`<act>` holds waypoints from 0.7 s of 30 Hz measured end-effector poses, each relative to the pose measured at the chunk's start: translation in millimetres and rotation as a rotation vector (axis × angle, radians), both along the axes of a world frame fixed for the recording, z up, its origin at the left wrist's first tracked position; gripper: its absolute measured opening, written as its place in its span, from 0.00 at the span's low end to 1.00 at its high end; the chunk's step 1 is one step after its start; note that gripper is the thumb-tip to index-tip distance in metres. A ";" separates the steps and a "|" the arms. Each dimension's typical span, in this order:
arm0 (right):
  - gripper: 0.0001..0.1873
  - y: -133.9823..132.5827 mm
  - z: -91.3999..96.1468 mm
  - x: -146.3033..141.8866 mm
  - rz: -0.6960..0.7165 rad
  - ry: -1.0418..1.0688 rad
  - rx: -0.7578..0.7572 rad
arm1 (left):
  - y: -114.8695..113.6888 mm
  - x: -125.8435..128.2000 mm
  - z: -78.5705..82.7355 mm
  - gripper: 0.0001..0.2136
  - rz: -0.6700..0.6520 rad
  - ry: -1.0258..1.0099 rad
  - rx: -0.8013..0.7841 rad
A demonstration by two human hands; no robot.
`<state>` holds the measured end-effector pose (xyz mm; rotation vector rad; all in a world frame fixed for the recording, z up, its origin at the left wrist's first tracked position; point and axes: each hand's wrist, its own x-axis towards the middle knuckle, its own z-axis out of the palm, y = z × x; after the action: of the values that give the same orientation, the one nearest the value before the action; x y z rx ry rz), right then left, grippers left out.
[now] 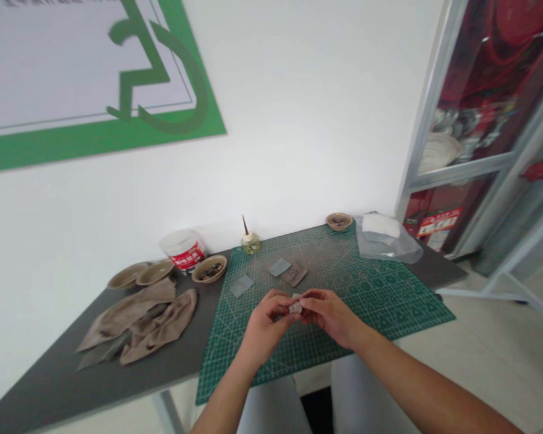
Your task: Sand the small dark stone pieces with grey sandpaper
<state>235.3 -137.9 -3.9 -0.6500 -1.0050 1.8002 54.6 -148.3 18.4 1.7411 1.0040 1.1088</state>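
Both hands meet over the green mat [380,289]: left hand [265,322] and right hand [328,313] pinch a small grey chip [295,307] between them, fingertips closed on it, possibly stone; it sits midway, equally near each.

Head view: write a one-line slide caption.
Left hand and right hand pinch a small grey piece over the green mat, bowls and cloths beside.
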 end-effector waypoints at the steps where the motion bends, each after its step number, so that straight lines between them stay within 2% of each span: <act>1: 0.13 0.4 -2.5 1.1 0.027 0.007 -0.030 | 1.2 -0.3 -1.3 0.08 -0.005 0.007 0.005; 6: 0.12 0.1 -11.9 1.6 0.140 0.049 -0.112 | 5.1 0.8 -7.7 0.09 -0.046 -0.034 -0.015; 16: 0.12 -5.9 -24.6 0.0 0.081 0.138 -0.203 | 3.0 10.9 -19.1 0.09 -0.035 -0.139 -0.091; 21: 0.13 -8.5 -22.3 1.6 0.041 0.112 -0.196 | 3.9 11.7 -19.4 0.08 -0.021 -0.110 -0.087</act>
<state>236.8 -146.5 -26.3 -0.6433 -0.7781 1.9648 66.3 -144.4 -1.0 1.6004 0.9503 1.1192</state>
